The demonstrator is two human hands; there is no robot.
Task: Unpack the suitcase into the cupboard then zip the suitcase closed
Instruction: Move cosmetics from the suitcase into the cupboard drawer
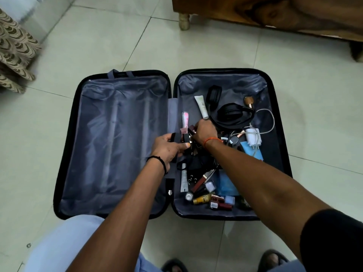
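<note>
A black suitcase (64, 173) lies open flat on the tiled floor. Its left half shows only grey lining. The right half holds black headphones (228, 112), a white tube (202, 107), a white charger with cable (253, 136), a blue card (253, 152) and several small cosmetics (208, 195). My left hand (167, 150) grips a few small dark cosmetic items near the centre hinge. My right hand (204, 132) reaches among the items just right of it and pinches a small dark red cosmetic stick (191, 129).
A wooden piece of furniture (275, 14) on a short leg stands at the back right. A patterned cloth (13, 54) hangs at the far left. My feet (174, 265) stand on the pale floor tiles in front of the suitcase.
</note>
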